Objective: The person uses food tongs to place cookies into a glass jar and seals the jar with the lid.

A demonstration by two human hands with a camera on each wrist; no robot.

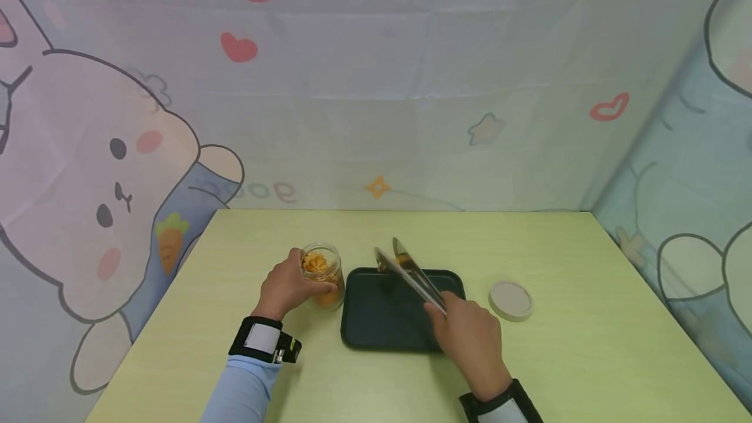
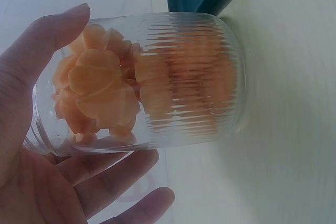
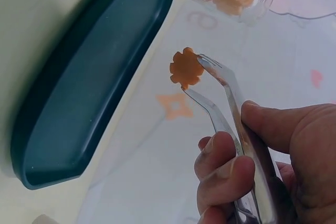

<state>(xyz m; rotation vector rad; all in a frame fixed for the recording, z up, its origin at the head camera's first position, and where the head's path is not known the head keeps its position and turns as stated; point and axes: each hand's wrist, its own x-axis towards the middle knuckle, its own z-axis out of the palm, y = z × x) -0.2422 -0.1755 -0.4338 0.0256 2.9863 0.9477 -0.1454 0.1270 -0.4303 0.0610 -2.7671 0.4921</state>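
Note:
My left hand [image 1: 289, 287] holds a clear glass jar [image 1: 336, 273] upright on the table, left of the tray, thumb on one side and fingers on the other. Orange flower-shaped pieces [image 2: 105, 82] fill much of the ribbed jar. My right hand [image 1: 474, 343] grips metal tongs [image 1: 420, 279] above the dark green tray [image 1: 382, 328]. In the right wrist view, a single orange flower-shaped piece [image 3: 186, 68] is pinched between the tong tips, apart from both tray and jar. The tray's visible surface carries no pieces.
A round, pale lid [image 1: 511, 300] lies on the table to the right of the tray. The light yellow-green tabletop [image 1: 587, 358] ends at a printed cloth backdrop [image 1: 376, 83] with hearts and a rabbit.

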